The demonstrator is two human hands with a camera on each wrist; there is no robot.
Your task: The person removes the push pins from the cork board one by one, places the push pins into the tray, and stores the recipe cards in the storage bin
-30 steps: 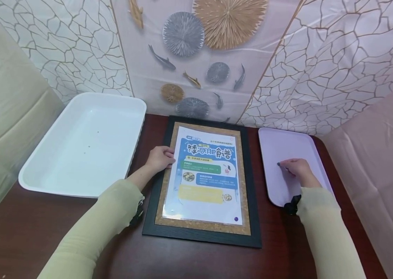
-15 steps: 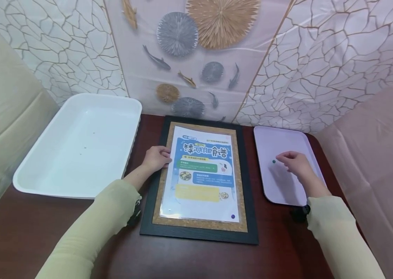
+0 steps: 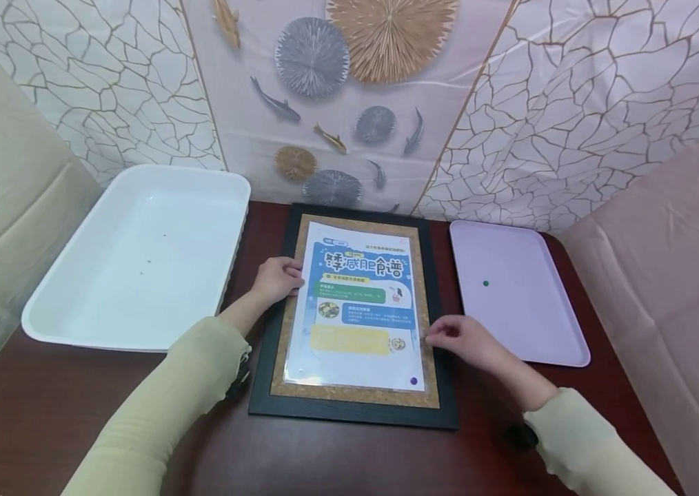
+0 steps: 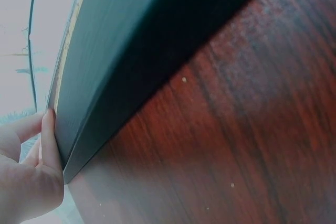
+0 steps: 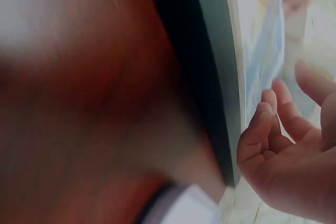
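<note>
A printed sheet (image 3: 349, 372) with a blue-headed design and Chinese writing lies on a cork board (image 3: 284, 344) in a black frame (image 3: 349, 415). A purple round-headed pin (image 3: 413, 381) sits at its lower right corner. At the sheet's left edge, my left hand (image 3: 276, 280) pinches it between thumb and finger. My right hand (image 3: 462, 339) reaches over the frame's right side, fingertips right at the sheet's right edge. In the right wrist view, the thumb (image 5: 310, 80) stands apart from the bent fingers (image 5: 257, 124), with nothing visible between them. A green pin (image 3: 486, 283) lies on the lilac tray (image 3: 526, 303).
A deep white tray (image 3: 132, 303) holding several tiny dark specks stands at the left on the dark red wooden table (image 3: 337, 461). The lilac tray is to the right of the board. Patterned cloth (image 3: 337, 124) hangs along the back, with plain cloth at both sides.
My right hand has left the green pin, which stays on the lilac tray, and moved left and toward me to the sheet's right edge. My left hand keeps its place.
</note>
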